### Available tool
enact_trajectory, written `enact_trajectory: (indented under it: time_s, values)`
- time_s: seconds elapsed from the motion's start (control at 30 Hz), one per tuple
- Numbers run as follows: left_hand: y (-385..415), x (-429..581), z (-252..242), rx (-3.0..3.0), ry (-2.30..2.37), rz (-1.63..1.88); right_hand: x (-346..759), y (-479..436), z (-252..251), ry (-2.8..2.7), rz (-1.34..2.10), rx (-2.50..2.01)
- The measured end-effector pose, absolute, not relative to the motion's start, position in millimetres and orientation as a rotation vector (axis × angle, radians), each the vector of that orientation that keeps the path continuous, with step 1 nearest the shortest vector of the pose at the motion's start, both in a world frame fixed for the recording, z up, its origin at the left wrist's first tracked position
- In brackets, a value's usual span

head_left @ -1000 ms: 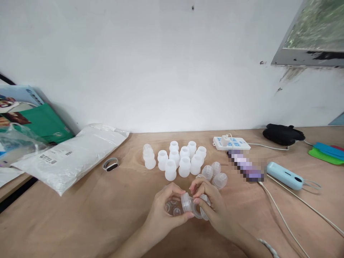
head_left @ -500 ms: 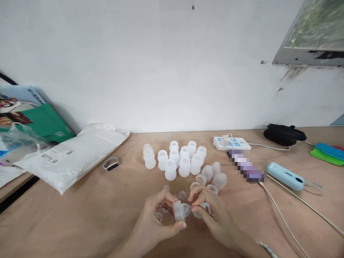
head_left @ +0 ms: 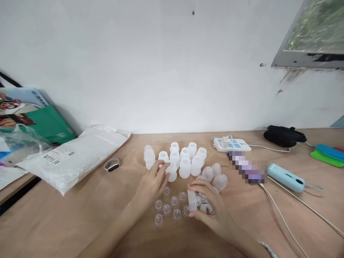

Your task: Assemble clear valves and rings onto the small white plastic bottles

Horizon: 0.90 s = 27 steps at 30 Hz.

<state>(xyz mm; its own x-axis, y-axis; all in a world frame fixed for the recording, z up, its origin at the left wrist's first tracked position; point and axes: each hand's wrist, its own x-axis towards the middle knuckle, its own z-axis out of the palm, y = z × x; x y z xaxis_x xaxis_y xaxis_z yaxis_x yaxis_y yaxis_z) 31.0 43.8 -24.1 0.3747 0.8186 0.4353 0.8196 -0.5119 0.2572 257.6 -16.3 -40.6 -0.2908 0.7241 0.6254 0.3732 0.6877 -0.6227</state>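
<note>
My right hand [head_left: 208, 204] is closed on a clear ribbed screw ring [head_left: 192, 200], held on its side between thumb and fingers. A clear bottle teat [head_left: 199, 200] pokes out of the ring toward my palm. My left hand [head_left: 154, 181] is at the front-left white bottle [head_left: 172, 172], thumb and fingers apart and curved over its left side; whether they touch it I cannot tell. More white hourglass-shaped bottles [head_left: 185, 168] stand behind. Several clear teats [head_left: 167, 209] lie between my forearms. Clear domed caps [head_left: 220, 182] sit beyond my right hand, which partly hides loose rings [head_left: 206, 208].
A stack of clear pieces [head_left: 149, 156] stands left of the bottles. A grey wristband [head_left: 111, 165] and a white plastic parcel [head_left: 77, 157] lie further left. At right are a power strip [head_left: 232, 144], a blurred phone [head_left: 245, 167], a light-blue device [head_left: 286, 176] and trailing cables.
My left hand has let go of the ring and moved forward to the white bottles. My right hand now holds the ring with the teat alone, slightly further right.
</note>
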Motion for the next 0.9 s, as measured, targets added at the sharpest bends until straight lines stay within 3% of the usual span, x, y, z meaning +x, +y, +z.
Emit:
enact_trajectory:
  time_s: [0.3, 0.47, 0.7, 0.9]
  values:
    - [88, 26, -17, -2.348, -1.564, -0.531, 260, -13, -42, -1.876, 0.432, -0.918]
    - [59, 7, -1, -2.362, -1.551, -0.663, 262, -12, -44, -1.836, 0.475, -0.911]
    - [20, -3, 22, -2.937, -2.093, -1.055, 262, -10, -51, -1.814, 0.508, -0.917]
    - [12, 19, 17, -3.810, -2.308, -0.994, 259, -11, -47, -1.841, 0.577, -0.793]
